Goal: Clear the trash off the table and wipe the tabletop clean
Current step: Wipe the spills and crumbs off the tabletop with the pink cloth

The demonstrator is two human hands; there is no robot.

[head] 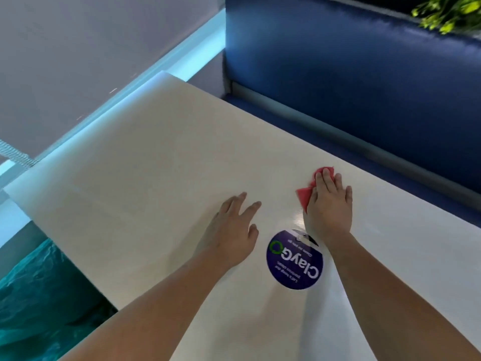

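A white tabletop [145, 162] fills the middle of the view. My right hand [329, 204] lies flat with straight fingers on a red cloth [307, 194], pressing it against the table near the far edge. Only the cloth's left corner and a bit beyond my fingertips show. My left hand [231, 230] rests flat on the tabletop to the left of it, fingers spread, holding nothing. No trash is visible on the table.
A round dark-blue "ClayGo" sticker [294, 259] is stuck to the table between my forearms. A blue padded bench [351, 74] runs along the far side, with green leaves [450, 11] above it. Left of the table is a teal-patterned floor [33, 295] and a grey wall.
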